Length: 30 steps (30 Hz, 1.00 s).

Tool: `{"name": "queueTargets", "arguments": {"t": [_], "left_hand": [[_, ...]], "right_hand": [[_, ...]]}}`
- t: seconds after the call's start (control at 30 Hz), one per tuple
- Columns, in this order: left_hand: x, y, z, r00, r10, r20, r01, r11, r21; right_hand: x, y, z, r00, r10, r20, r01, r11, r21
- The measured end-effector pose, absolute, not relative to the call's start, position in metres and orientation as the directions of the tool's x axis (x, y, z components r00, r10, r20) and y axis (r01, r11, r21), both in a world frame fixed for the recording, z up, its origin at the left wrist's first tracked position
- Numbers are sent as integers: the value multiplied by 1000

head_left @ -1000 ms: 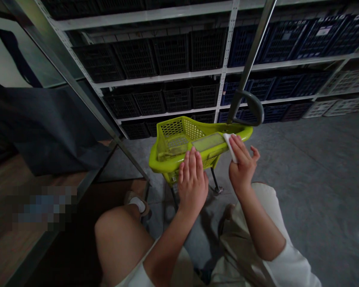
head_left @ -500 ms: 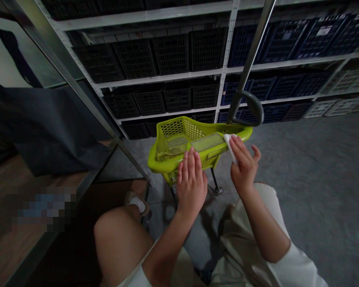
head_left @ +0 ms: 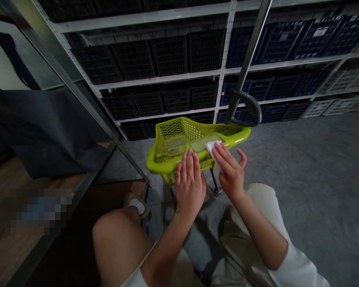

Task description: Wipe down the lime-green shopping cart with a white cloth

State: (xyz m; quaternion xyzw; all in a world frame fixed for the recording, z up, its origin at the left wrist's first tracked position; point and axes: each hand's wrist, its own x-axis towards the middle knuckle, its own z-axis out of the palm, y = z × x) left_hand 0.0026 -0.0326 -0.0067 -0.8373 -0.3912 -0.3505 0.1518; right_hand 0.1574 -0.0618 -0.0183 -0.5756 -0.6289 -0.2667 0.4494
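Observation:
A lime-green plastic basket cart (head_left: 167, 163) stands on the floor in front of my knees, with a grey pole and curved handle (head_left: 247, 104) rising from its right end. My left hand (head_left: 190, 182) lies flat against the basket's near rim, fingers straight and together. My right hand (head_left: 231, 171) presses a small white wipe (head_left: 212, 147) under its fingertips onto the flat panel on the basket's near edge.
White metal shelving (head_left: 167, 77) filled with black and blue crates (head_left: 173, 54) runs across the back. A slanted metal frame bar (head_left: 86, 99) and a dark cloth (head_left: 48, 123) are to the left. Grey floor (head_left: 311, 167) spreads to the right.
My right hand has slid the white wipe leftward along the basket's rim, from the right end toward the panel's middle. The left hand has stayed on the rim.

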Motion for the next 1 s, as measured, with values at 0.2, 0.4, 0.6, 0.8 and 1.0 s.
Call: {"name": "queueTargets", "arguments": {"t": [0.2, 0.4, 0.6, 0.8, 1.0], "left_hand": [[6, -34, -8, 436, 565, 700, 762, -645, 46], [5, -32, -11, 416, 537, 734, 764, -644, 38], [4, -34, -6, 459, 561, 689, 753, -657, 34], [6, -34, -8, 448, 558, 699, 748, -662, 49], [4, -32, -10, 427, 540, 725, 759, -650, 37]], "right_hand": [[163, -59, -18, 330, 410, 850, 927, 30, -374], [119, -66, -9, -16, 522, 853, 950, 273, -149], [170, -59, -21, 128, 458, 880, 961, 163, -225], [167, -56, -17, 377, 372, 848, 912, 8, -409], [120, -65, -5, 0, 550, 835, 955, 248, -163]]}}
